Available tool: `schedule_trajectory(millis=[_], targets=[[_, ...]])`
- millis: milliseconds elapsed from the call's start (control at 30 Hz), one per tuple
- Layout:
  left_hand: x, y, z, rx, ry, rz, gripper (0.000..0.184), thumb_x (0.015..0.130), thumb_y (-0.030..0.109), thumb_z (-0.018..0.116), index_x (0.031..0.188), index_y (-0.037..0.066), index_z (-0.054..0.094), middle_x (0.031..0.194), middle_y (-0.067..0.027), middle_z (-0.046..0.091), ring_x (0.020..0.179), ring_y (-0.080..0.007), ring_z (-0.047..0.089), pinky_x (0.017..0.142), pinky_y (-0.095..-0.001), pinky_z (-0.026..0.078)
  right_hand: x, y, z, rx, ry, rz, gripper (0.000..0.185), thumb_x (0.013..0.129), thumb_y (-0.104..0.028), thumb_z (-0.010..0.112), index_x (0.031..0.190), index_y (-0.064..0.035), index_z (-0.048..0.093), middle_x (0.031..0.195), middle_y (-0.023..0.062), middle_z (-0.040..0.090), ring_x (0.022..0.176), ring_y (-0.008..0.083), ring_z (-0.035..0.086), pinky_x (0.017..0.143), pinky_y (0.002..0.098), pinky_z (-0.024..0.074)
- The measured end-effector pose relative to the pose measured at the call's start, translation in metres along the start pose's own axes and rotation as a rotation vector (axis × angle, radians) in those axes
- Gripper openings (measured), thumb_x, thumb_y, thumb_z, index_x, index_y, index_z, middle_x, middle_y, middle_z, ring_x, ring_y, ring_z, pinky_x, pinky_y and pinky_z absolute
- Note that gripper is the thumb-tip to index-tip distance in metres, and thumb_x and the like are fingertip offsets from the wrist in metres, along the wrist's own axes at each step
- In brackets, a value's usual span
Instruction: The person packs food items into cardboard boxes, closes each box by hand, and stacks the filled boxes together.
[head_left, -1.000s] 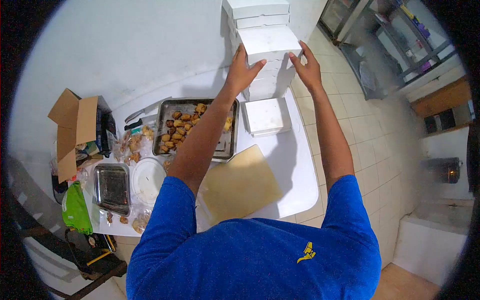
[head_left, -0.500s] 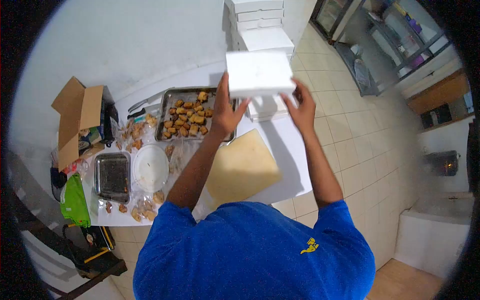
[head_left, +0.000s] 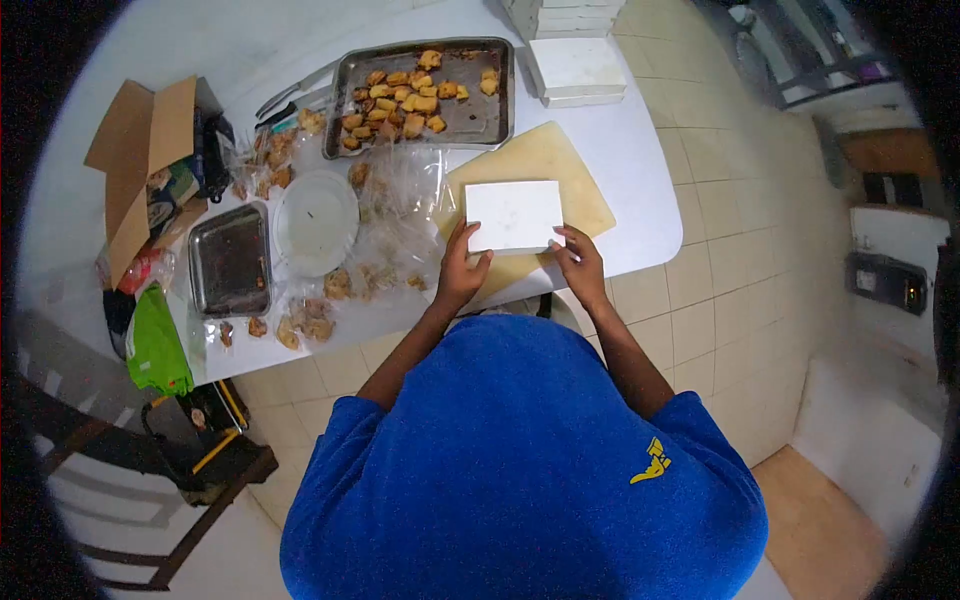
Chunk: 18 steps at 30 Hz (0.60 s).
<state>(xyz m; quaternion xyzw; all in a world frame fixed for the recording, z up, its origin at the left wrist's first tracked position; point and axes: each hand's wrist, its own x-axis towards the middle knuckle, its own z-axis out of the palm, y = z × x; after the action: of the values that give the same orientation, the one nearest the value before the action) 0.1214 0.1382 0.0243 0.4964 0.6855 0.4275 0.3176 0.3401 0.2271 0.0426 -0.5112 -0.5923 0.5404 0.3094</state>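
Observation:
A white cardboard box (head_left: 513,214), lid closed, is over the yellowish cutting board (head_left: 585,200); whether it rests on the board I cannot tell. My left hand (head_left: 463,262) grips its near left corner, with fingers along the side. At the near right corner, my right hand (head_left: 581,262) has its fingers and thumb closed on the box. Left of the board lie clear plastic bags (head_left: 400,215). Behind it stands a large metal baking tray (head_left: 485,122) with many browned baked pieces (head_left: 405,100).
White boxes (head_left: 578,72) are stacked at the table's back right. A white plate (head_left: 317,222), a smaller metal tray (head_left: 230,262), bagged pastries (head_left: 305,320) and a knife (head_left: 277,115) lie to the left. An open carton (head_left: 150,165) and green bag (head_left: 158,345) stand at the left edge.
Both hands have brought the white box from above the stack at the back down toward me, over the cutting board. The camera view has shifted as well.

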Motion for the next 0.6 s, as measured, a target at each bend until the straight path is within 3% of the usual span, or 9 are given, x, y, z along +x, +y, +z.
schedule_trajectory(millis=[100,200,333,367,400,467,533,567,600], targets=[[0.001,0.0,-0.004,-0.064,-0.014,-0.002,0.058,0.079,0.014,0.067,0.13,0.002,0.041,0.133,-0.0243,0.041,0.126,-0.0375,0.038,0.105,-0.0411,0.032,-0.003,-0.009,0.0,-0.134,0.046,-0.112,0.033,0.081,-0.018,0.069,0.113,-0.0123,0.061,0.121,0.0144,0.052,0.108,0.0257,0.055,0.086,0.0352,0.0503],[0.003,0.006,-0.013,-0.042,0.006,0.019,0.06,0.078,0.013,0.068,0.13,0.001,0.04,0.132,-0.0231,0.042,0.124,-0.0367,0.041,0.105,-0.0412,0.032,-0.01,-0.031,0.0,-0.096,0.082,-0.081,0.033,0.082,-0.017,0.069,0.114,-0.0131,0.061,0.123,0.0148,0.051,0.109,0.0247,0.054,0.086,0.0343,0.0504],[0.008,0.016,-0.031,-0.175,-0.058,-0.054,0.059,0.08,0.013,0.068,0.129,0.0,0.04,0.13,-0.0204,0.044,0.118,-0.0315,0.046,0.096,-0.0364,0.043,-0.01,-0.045,-0.002,-0.147,0.062,-0.083,0.045,0.081,-0.02,0.07,0.121,-0.0077,0.055,0.125,0.0143,0.051,0.104,0.0257,0.058,0.082,0.0337,0.0532],[0.012,0.015,-0.035,-0.178,-0.055,0.011,0.059,0.079,0.01,0.068,0.13,0.001,0.04,0.129,-0.0183,0.044,0.109,-0.0263,0.054,0.086,-0.0333,0.049,-0.01,-0.051,-0.003,-0.147,0.065,-0.055,0.047,0.08,-0.021,0.071,0.122,-0.0072,0.054,0.125,0.0143,0.051,0.102,0.0253,0.06,0.082,0.034,0.0532],[0.012,0.024,-0.04,-0.229,-0.06,-0.043,0.059,0.079,0.009,0.068,0.13,0.001,0.04,0.129,-0.0175,0.045,0.105,-0.0251,0.056,0.085,-0.033,0.05,-0.011,-0.058,-0.003,-0.146,0.068,-0.024,0.05,0.079,-0.023,0.072,0.123,-0.0068,0.053,0.125,0.0143,0.051,0.1,0.0249,0.061,0.082,0.0342,0.0532],[0.019,0.049,-0.055,-0.318,-0.071,-0.131,0.06,0.078,0.006,0.069,0.13,0.002,0.039,0.128,-0.016,0.047,0.099,-0.0225,0.059,0.081,-0.0323,0.052,-0.012,-0.066,-0.003,-0.234,0.061,-0.057,0.059,0.073,-0.017,0.077,0.125,-0.0101,0.051,0.123,0.0112,0.052,0.095,0.0232,0.062,0.079,0.0331,0.0538],[0.025,0.039,-0.054,-0.302,-0.056,-0.056,0.062,0.077,0.002,0.068,0.131,0.004,0.039,0.124,-0.0139,0.051,0.091,-0.0197,0.061,0.078,-0.0313,0.053,-0.009,-0.073,-0.005,-0.42,0.052,-0.153,0.061,0.07,-0.011,0.078,0.125,-0.0121,0.051,0.122,0.0079,0.053,0.093,0.0211,0.061,0.076,0.0318,0.0542],[0.028,0.036,-0.053,-0.288,-0.058,-0.042,0.062,0.076,0.001,0.068,0.131,0.004,0.039,0.123,-0.0138,0.051,0.091,-0.0194,0.061,0.079,-0.0311,0.052,-0.007,-0.072,-0.003,-0.48,0.081,-0.244,0.066,0.062,-0.01,0.08,0.122,-0.0137,0.053,0.117,0.0124,0.053,0.088,0.027,0.063,0.074,0.0345,0.0551],[0.03,0.03,-0.05,-0.275,-0.057,-0.032,0.063,0.076,0.0,0.068,0.131,0.004,0.039,0.122,-0.0136,0.052,0.09,-0.0191,0.06,0.079,-0.0309,0.052,-0.005,-0.076,-0.002,-0.554,0.061,-0.236,0.065,0.063,-0.009,0.08,0.122,-0.0135,0.054,0.117,0.0122,0.053,0.089,0.0275,0.062,0.074,0.035,0.0547]])
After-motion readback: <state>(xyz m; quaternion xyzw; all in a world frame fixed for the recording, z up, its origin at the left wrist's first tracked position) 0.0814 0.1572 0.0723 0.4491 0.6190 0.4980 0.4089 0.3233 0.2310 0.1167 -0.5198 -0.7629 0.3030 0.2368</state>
